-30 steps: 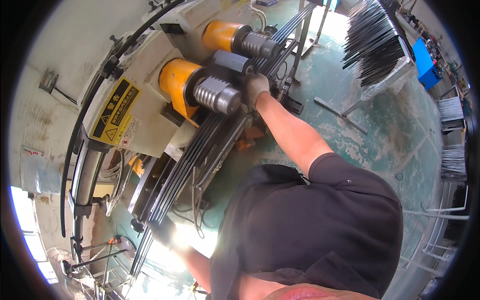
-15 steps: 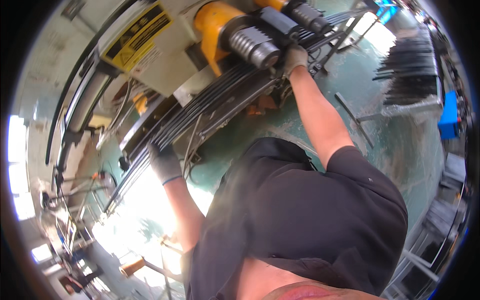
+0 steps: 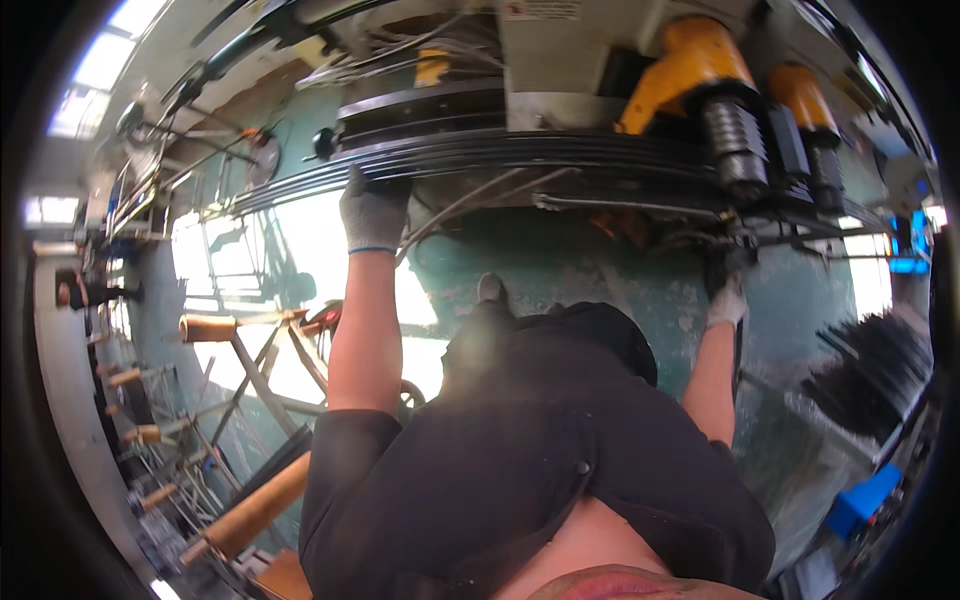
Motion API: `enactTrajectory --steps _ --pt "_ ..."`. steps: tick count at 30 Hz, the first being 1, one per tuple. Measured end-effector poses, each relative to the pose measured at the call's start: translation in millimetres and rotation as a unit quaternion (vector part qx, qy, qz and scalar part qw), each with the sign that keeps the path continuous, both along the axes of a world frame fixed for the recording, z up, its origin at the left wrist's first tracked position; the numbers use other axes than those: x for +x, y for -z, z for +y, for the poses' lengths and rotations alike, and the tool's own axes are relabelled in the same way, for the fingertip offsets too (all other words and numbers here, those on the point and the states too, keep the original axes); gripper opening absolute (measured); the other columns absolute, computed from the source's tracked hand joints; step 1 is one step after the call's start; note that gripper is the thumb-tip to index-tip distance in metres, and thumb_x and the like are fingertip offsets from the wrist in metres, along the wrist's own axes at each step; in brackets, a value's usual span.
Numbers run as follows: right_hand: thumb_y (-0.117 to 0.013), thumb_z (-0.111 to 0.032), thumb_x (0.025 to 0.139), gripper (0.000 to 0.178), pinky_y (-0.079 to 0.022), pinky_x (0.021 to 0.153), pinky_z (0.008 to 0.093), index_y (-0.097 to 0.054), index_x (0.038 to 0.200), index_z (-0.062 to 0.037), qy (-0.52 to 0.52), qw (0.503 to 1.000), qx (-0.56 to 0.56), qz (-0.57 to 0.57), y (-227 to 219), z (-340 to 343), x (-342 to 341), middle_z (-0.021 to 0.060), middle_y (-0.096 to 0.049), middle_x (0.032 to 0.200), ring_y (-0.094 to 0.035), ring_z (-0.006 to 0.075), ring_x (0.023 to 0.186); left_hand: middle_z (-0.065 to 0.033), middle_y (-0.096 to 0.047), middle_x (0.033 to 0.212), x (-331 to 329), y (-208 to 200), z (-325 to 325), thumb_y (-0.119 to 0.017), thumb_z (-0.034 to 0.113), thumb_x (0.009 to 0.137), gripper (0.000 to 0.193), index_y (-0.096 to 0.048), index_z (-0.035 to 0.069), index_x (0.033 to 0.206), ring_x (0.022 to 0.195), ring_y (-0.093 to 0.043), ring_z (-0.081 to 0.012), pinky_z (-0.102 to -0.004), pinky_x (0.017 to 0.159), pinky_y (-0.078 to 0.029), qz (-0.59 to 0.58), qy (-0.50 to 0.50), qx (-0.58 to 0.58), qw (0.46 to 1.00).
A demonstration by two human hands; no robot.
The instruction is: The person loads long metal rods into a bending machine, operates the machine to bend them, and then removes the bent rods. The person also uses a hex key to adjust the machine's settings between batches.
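Note:
Several long, thin dark metal bars (image 3: pixel 450 160) lie side by side along the front of a machine. My left hand (image 3: pixel 372 212), in a light knit glove with a dark palm, is closed round the near bars toward their left end, thumb up. My right hand (image 3: pixel 725 295), gloved too, is low at the right, just in front of the machine's edge below a ribbed metal spindle (image 3: pixel 735 145). Its fingers are in shadow, so I cannot make out whether they hold anything.
Orange machine housings (image 3: pixel 705 65) stand above the bars at the right. A rack of dark rods (image 3: pixel 870 370) and a blue box (image 3: pixel 865 500) are at the far right. Metal stands with wooden rollers (image 3: pixel 208 328) fill the left. A bent rod (image 3: pixel 450 210) juts below the bars.
My view has swung round, so the bars now run level across it. My right hand has come away from beside the spindles, down toward me. My left hand stays on the bars.

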State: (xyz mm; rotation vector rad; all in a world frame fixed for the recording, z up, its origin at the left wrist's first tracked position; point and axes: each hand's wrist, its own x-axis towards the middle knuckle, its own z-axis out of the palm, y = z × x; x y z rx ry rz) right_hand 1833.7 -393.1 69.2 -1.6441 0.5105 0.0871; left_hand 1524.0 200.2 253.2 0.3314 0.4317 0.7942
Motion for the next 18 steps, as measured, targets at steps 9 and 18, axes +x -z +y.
enactTrajectory --steps 9,18 --pt "-0.054 -0.057 0.107 0.059 -0.054 0.082 0.0466 -0.08 0.107 -0.0037 -0.133 0.901 -0.338 0.236 86 -33 -157 0.0141 -0.08 0.103 -0.072 0.0341 0.092 -0.0219 -0.069 0.124 -86 -2 126 -0.04 0.032 0.115 0.041 -0.062 0.0 0.128 0.118 -0.066 -0.0405 -0.0599 0.111 -0.051 -0.029 -0.161 -0.044 0.986" --pt "-0.049 -0.06 0.107 0.065 -0.05 0.091 0.0498 -0.08 0.108 -0.0035 -0.26 0.848 -0.45 0.109 105 11 -210 0.0208 -0.078 0.103 -0.069 0.0428 0.102 -0.019 -0.062 0.125 -184 33 266 -0.054 0.034 0.113 0.038 -0.057 0.0 0.13 0.116 -0.065 -0.0382 -0.0574 0.104 -0.061 0.062 -0.239 -0.034 0.968"
